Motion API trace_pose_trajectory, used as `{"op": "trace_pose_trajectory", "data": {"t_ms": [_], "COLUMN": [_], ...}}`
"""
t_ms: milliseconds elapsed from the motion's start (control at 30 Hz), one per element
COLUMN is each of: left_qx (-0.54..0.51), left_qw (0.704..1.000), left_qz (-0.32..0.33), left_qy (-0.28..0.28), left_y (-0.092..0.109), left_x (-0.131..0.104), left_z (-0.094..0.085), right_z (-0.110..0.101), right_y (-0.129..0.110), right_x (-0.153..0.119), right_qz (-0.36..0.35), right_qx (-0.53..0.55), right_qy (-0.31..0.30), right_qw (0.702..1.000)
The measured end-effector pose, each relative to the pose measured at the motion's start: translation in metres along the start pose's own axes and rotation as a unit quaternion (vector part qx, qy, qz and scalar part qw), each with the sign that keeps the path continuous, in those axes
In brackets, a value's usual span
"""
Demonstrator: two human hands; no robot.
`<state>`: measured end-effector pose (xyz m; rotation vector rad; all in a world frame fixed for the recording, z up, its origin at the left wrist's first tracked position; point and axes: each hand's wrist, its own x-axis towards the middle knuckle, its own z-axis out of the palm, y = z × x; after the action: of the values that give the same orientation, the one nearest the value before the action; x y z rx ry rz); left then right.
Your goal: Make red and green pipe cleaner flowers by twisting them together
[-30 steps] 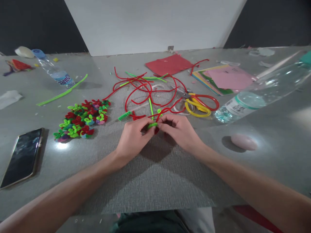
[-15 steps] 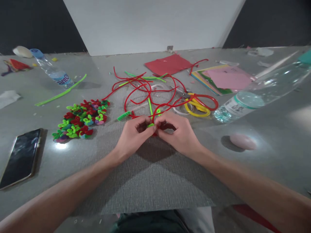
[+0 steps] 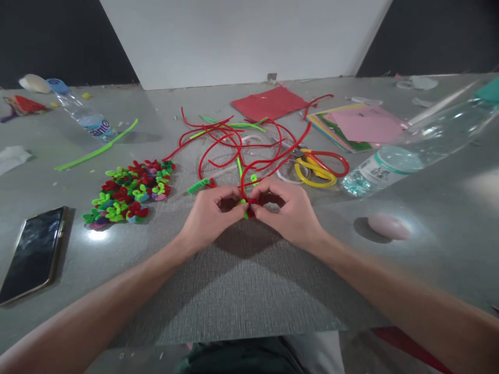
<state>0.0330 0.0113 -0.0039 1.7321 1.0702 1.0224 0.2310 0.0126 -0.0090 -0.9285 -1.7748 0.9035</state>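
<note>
Mid-table, my left hand pinches a small green pipe-cleaner piece, thumb against forefinger. Right beside it, the fingertips of my right hand close on a red pipe cleaner. This red one is bent at the green piece, and its long part arcs up and away to the right. The fingers partly cover where red and green meet. Just beyond my hands lies a loose tangle of red pipe cleaners with some green ones. A green coiled piece rests near my left knuckles.
Left: a cluster of pipe-cleaner flowers, a phone, green stems, a small water bottle. Right: scissors, a large bottle, a pinkish rounded object, paper sheets. Red sheet behind.
The red pipe cleaner's long part has swung up and to the right, forming a wider arc. More red now shows between my fingertips; both hands stay nearly in place.
</note>
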Motion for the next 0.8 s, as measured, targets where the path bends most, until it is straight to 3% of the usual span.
{"op": "trace_pose_trajectory", "data": {"t_ms": [467, 800], "left_qx": [0.056, 0.050], "left_qw": [0.998, 0.999], "left_qz": [0.012, 0.011], "left_qy": [-0.022, -0.006], "left_y": [0.0038, 0.0019], "left_x": [0.0014, 0.0005], "left_z": [-0.0059, -0.0028], "right_z": [-0.0033, 0.0010], "right_y": [-0.0017, 0.0002], "right_x": [0.0005, 0.0011], "right_qz": [-0.018, 0.034], "right_qx": [-0.011, 0.049], "right_qy": [-0.028, -0.010], "right_qw": [0.999, 0.998]}}
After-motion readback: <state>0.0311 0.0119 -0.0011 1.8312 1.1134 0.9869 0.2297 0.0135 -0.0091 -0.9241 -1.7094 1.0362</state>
